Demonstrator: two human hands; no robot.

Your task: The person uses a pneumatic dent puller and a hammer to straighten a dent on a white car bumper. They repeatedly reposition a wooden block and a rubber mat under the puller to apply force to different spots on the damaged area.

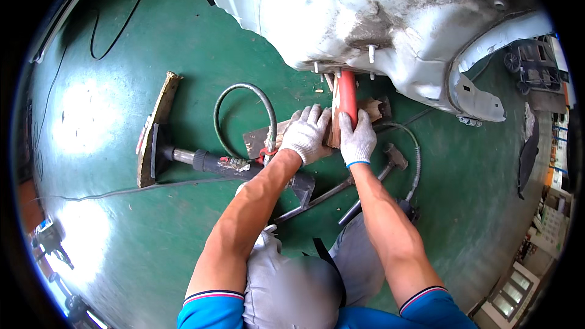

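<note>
Both hands wear white knit gloves. My left hand (306, 134) lies with fingers stretched forward over splintered wood, beside an upright wooden piece (336, 128). On the right, my right hand (358, 140) closes around the lower end of a red cylinder (347, 94). That cylinder rises from the wood to the underside of a white, dirt-stained vehicle body (341, 30). A wooden board (256, 140) lies crosswise beneath, partly covered by my hands. The wood's contact with the cylinder's base is hidden.
Left of my forearm, a black hydraulic ram (228, 166) lies on the green floor (146, 231), its end plate against a curved wooden board (157, 131). A looped hose (216, 113) is attached. A hammer (397, 156) and another hose (418, 167) lie right.
</note>
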